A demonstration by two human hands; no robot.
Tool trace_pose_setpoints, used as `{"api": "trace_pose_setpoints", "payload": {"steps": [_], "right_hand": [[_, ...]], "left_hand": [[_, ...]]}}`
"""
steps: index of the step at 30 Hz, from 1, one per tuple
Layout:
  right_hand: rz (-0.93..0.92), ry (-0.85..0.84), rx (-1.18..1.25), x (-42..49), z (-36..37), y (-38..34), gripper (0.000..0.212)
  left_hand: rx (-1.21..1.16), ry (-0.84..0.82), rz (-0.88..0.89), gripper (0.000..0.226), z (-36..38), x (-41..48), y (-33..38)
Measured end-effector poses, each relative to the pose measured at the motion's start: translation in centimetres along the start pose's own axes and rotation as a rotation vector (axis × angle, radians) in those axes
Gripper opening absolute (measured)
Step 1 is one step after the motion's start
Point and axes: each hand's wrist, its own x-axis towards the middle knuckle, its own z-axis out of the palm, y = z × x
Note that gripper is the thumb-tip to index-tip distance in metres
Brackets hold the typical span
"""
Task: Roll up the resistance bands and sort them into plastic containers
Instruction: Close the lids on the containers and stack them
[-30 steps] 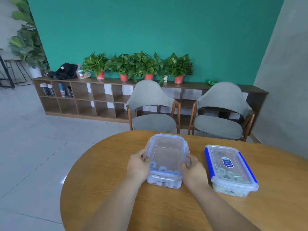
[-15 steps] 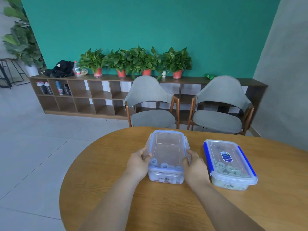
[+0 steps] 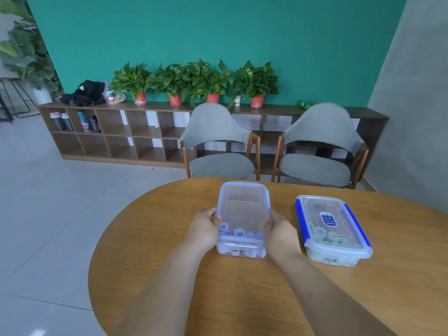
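Item: lidded box (image 3: pixel 243 209), clamped between two hands on the tabletop (image 3: pixel 157 238).

Long axis runs 12 to 6 o'clock, away from the person. The left hand (image 3: pixel 204 226) grips its 9 o'clock side and the right hand (image 3: pixel 281 232) its 3 o'clock side, both near the 6 o'clock end and equally close. The rolled bands (image 3: pixel 238 232) lie bunched at that near end under the closed lid. A second box (image 3: pixel 332 229), lid on with bands inside, sits at 3 o'clock, apart and nearer the right hand. Any shift looks likely to go along the long axis or sideways.
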Motion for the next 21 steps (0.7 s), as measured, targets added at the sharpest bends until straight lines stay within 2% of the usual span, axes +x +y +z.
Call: {"api": "trace_pose_setpoints", "payload": {"steps": [8, 14, 16, 18, 21], "right_hand": [[0.071, -0.014, 0.227, 0.2, -0.1, -0.2, 0.043], [0.116, -0.089, 0.4, 0.9, -1.1, -0.4, 0.042], [0.085, -0.125, 0.325, 1.3, -1.4, -0.4, 0.041], [-0.003, -0.135, 0.123, 1.6, -1.7, -0.6, 0.04], [-0.157, -0.102, -0.159, 1.5, -1.7, -0.5, 0.04]], "left_hand": [[-0.151, -0.001, -0.068, 0.039, 0.1, 0.3, 0.2], [-0.131, -0.055, -0.082, 0.038, -0.9, 1.4, 0.3], [-0.116, -0.068, -0.071, 0.041, -1.2, 1.4, 0.6], [-0.015, -0.025, -0.029, 0.049, -1.4, 1.3, 1.0], [0.263, 0.07, 0.181, 0.052, -1.5, 0.8, 1.1]]}}
